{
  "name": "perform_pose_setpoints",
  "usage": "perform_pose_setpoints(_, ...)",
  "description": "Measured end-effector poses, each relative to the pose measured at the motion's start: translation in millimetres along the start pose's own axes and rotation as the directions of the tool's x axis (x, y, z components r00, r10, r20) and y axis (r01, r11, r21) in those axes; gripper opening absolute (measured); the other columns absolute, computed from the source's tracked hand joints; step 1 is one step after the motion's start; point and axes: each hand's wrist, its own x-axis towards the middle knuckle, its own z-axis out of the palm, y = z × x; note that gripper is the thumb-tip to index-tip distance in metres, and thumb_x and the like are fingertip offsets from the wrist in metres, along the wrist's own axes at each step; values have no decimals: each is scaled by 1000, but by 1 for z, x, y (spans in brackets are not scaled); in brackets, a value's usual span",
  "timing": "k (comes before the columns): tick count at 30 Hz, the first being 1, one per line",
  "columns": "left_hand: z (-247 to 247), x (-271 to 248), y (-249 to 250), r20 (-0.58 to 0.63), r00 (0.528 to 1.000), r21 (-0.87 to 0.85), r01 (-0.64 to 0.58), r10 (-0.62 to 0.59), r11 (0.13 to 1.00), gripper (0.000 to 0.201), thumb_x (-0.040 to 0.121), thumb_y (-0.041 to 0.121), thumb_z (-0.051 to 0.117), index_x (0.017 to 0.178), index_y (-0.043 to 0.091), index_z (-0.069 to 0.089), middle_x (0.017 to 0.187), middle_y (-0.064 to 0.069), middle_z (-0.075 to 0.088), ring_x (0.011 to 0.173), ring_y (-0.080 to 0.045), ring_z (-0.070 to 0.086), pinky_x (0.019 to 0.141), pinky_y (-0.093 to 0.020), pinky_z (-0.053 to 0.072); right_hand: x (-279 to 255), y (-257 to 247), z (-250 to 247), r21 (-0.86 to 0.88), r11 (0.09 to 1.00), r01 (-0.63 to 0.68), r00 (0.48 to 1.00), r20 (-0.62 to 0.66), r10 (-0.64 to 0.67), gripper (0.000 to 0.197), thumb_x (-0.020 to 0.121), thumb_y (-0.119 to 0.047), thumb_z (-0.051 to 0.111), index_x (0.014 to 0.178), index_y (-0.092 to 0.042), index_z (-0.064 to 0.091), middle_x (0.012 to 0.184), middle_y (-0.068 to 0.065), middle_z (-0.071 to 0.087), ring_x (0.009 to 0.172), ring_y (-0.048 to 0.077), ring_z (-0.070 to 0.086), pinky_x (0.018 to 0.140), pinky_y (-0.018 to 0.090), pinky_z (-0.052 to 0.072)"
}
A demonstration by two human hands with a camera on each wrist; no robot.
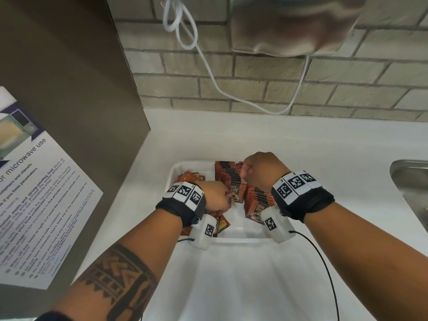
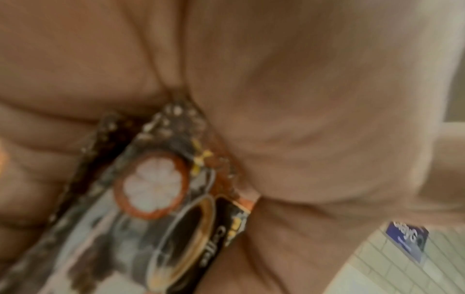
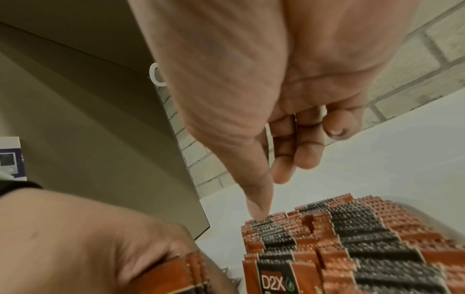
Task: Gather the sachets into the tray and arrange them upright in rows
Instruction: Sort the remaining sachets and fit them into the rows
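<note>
A white tray (image 1: 194,163) sits on the white counter. Two rows of orange-and-black sachets (image 1: 228,176) stand upright in it, also seen in the right wrist view as rows (image 3: 357,240). Several loose sachets (image 1: 190,176) lie flat at the tray's left. My left hand (image 1: 216,196) grips a small bundle of sachets (image 2: 156,201), low in the tray just left of the rows; the bundle (image 3: 176,276) shows again in the right wrist view. My right hand (image 1: 257,170) hovers over the left row with fingers curled; its thumb tip (image 3: 257,210) touches the sachet tops.
A steel sink (image 1: 411,181) lies at the right edge of the counter. A brown cabinet panel (image 1: 69,89) with a microwave notice (image 1: 34,193) stands on the left. A white cable (image 1: 208,75) hangs on the brick wall behind.
</note>
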Motion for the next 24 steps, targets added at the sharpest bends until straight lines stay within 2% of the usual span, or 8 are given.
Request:
perform_pose_setpoints(4, 1, -5, -7, -27, 999, -43, -20, 19, 999, 30, 85, 18, 69, 113, 8, 70, 102, -9, 72, 88, -26, 67, 67, -28, 50, -3, 3, 4, 28, 999, -22, 1000, 7, 22, 11, 92, -19, 64, 92, -20, 75, 104, -1, 71, 99, 18, 64, 88, 30, 52)
perform_pose_setpoints(7, -3, -3, -21, -128, 987, -231, -128, 101, 965, 27, 80, 24, 80, 103, 14, 73, 91, -3, 75, 87, -25, 71, 80, -35, 59, -9, 9, 5, 104, 994, 21, 999, -32, -18, 14, 91, -33, 67, 92, -20, 74, 94, -7, 69, 87, 10, 61, 75, 24, 46)
perform_pose_setpoints(10, -4, -2, -31, -266, 952, -502, -270, 150, 822, 41, 68, 41, 90, 97, 16, 76, 89, -1, 77, 88, -22, 73, 91, -40, 57, -14, 11, 2, 296, 953, 56, 998, -13, -54, 19, 88, -42, 70, 94, -24, 73, 91, -11, 70, 87, 7, 62, 79, 26, 48)
perform_pose_setpoints(13, 1, -2, -34, -355, 918, -640, -375, 174, 671, 60, 57, 54, 93, 101, 16, 76, 103, -8, 76, 103, -31, 71, 102, -53, 50, -14, 8, -1, 449, 892, 51, 998, 16, -66, 13, 86, -29, 75, 97, -22, 73, 89, -3, 75, 87, 12, 69, 85, 28, 52)
perform_pose_setpoints(15, 2, -8, -32, -357, 910, -707, -410, 209, 576, 60, 64, 42, 93, 111, 10, 73, 110, -12, 75, 106, -32, 70, 103, -51, 50, -14, 8, -2, 477, 876, 65, 997, -4, -72, 12, 85, -24, 76, 96, -20, 73, 88, 0, 76, 84, 14, 71, 82, 25, 53)
perform_pose_setpoints(18, 3, -14, -29, -330, 902, -795, -425, 278, 433, 37, 81, 2, 79, 116, 5, 68, 102, -7, 74, 95, -22, 70, 79, -37, 60, -14, 8, -6, 542, 838, 68, 998, -52, -47, 7, 85, -22, 77, 91, -22, 73, 89, 1, 76, 81, 13, 70, 75, 21, 51)
perform_pose_setpoints(21, 3, -14, -30, -401, 872, -755, -487, 280, 439, 38, 77, 1, 81, 113, 10, 70, 100, -9, 75, 92, -21, 69, 74, -35, 58, -13, 7, -10, 556, 829, 68, 997, -69, -36, 6, 85, -22, 77, 91, -21, 74, 88, -1, 75, 79, 11, 68, 72, 20, 49)
perform_pose_setpoints(24, -2, -17, -35, -427, 872, -636, -478, 240, 605, 35, 74, 12, 88, 106, 11, 74, 99, -11, 76, 88, -22, 72, 81, -41, 59, -11, 5, -10, 496, 864, 84, 992, -126, -24, 4, 86, -22, 76, 90, -20, 75, 86, -4, 74, 76, 7, 66, 68, 18, 47)
